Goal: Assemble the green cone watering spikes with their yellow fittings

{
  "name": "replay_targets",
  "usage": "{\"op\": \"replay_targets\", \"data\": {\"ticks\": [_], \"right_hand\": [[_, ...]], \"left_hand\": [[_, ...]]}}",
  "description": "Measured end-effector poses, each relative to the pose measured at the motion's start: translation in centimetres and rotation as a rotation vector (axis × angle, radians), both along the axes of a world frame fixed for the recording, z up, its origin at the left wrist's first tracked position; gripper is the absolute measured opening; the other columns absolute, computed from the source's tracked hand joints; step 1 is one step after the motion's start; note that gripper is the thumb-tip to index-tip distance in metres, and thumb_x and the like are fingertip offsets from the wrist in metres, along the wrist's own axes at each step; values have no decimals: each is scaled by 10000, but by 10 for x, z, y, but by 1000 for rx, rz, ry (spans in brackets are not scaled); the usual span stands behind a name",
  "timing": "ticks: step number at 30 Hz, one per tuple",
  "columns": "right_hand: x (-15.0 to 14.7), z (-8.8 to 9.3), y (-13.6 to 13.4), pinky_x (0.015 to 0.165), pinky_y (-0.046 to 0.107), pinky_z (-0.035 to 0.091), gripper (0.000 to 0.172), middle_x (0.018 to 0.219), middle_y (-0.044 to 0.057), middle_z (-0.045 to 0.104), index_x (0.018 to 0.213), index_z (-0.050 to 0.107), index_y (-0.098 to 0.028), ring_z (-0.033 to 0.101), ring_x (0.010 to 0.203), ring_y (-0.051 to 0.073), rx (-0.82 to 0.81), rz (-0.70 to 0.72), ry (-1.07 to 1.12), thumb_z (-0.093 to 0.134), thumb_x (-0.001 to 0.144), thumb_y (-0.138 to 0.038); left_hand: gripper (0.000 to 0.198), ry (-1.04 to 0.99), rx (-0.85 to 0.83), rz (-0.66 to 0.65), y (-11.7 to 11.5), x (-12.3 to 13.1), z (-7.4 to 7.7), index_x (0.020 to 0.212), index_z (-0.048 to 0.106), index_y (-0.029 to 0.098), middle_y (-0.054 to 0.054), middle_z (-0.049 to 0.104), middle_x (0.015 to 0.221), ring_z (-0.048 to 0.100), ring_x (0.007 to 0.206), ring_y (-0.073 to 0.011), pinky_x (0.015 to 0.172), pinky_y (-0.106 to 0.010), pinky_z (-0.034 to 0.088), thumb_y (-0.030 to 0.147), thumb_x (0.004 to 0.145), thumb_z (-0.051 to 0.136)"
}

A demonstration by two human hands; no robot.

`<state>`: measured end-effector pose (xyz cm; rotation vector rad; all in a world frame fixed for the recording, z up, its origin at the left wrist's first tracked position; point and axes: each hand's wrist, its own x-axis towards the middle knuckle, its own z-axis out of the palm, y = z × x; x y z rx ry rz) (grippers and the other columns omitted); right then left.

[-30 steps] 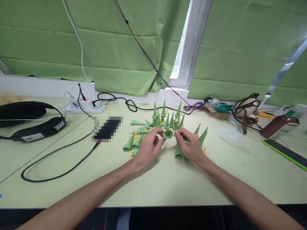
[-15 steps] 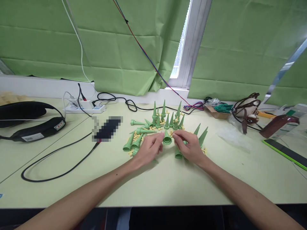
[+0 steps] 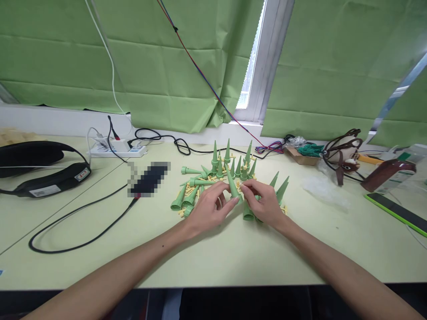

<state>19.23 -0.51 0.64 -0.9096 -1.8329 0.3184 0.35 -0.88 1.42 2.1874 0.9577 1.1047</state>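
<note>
Between the thumb and fingers of my left hand [image 3: 215,205] is a green plastic watering spike [image 3: 231,182], its tip leaning up and away. My right hand [image 3: 263,199] is closed in a pinch just right of that spike's wide end; whatever its fingertips hold is too small to make out. Several more green spikes [image 3: 215,155] stand upright behind the hands. Others, such as one lying spike [image 3: 180,199], are spread to the left, and a few are partly hidden by my right hand. Small yellow T-shaped pieces [image 3: 209,181] are scattered among them.
A pixelated dark device [image 3: 150,178] with a black cable lies to the left, before a power strip [image 3: 116,151]. At the right are a cardboard box [image 3: 302,155], a brown bottle [image 3: 388,177], clear plastic wrap [image 3: 323,191] and a green-edged phone [image 3: 396,213]. Green curtains hang behind.
The spike in my left hand has turned from its open end facing me to its tip slanting up and away. My left thumb and fingers have shifted around it; my right hand stays nearly still.
</note>
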Motion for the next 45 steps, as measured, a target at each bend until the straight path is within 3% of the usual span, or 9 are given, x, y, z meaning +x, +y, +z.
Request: {"op": "replay_targets", "data": {"ticks": [18, 25, 32, 38, 41, 45], "right_hand": [[0, -1, 0, 510, 241, 345, 224, 633, -11, 525, 785, 565, -195, 421, 532, 106, -30, 20, 10, 497, 962, -315], [-1, 0, 0, 502, 230, 319, 247, 557, -48, 427, 729, 537, -189, 362, 494, 88, -25, 10, -24, 492, 958, -270], [-2, -1, 0, 517, 230, 341, 221, 607, -32, 482, 765, 556, -185, 402, 523, 92, -40, 16, 36, 503, 959, -276], [-2, 1, -3, 495, 231, 351, 204, 577, -37, 473, 779, 550, -188, 410, 491, 91, -39, -35, 99, 513, 956, -282], [-2, 2, -4, 493, 231, 361, 206, 566, -38, 472, 778, 549, -188, 417, 483, 91, -28, -39, 119, 513, 958, -281], [-3, 2, -4, 487, 232, 365, 195, 557, -41, 473, 800, 560, -188, 418, 473, 92, -20, -32, 115, 506, 963, -281]], "left_hand": [[151, -23, 121, 60, 3, -3, -7, 1033, 644, 215, -40, 542, 1059, 510, 594, -52, 538, -203, 510, 294, 913, 596], [213, 15, 264, 24, 5, -4, -11, 1114, 632, 243, -44, 529, 1087, 518, 599, -40, 561, -207, 484, 175, 925, 562], [272, -7, 267, 40, 3, -3, -10, 1139, 577, 241, -44, 514, 1116, 513, 596, -37, 544, -198, 473, 117, 903, 526], [66, -73, 197, 107, 1, 0, -4, 979, 541, 194, -12, 551, 931, 522, 626, -73, 544, -201, 433, 241, 932, 538], [204, -26, 145, 127, 1, 1, -1, 820, 552, 179, 9, 550, 748, 500, 633, -101, 568, -221, 391, 295, 971, 481], [376, 8, 54, 89, 1, 1, 1, 721, 547, 163, 3, 549, 662, 491, 626, -121, 592, -252, 366, 359, 1004, 396]]}}
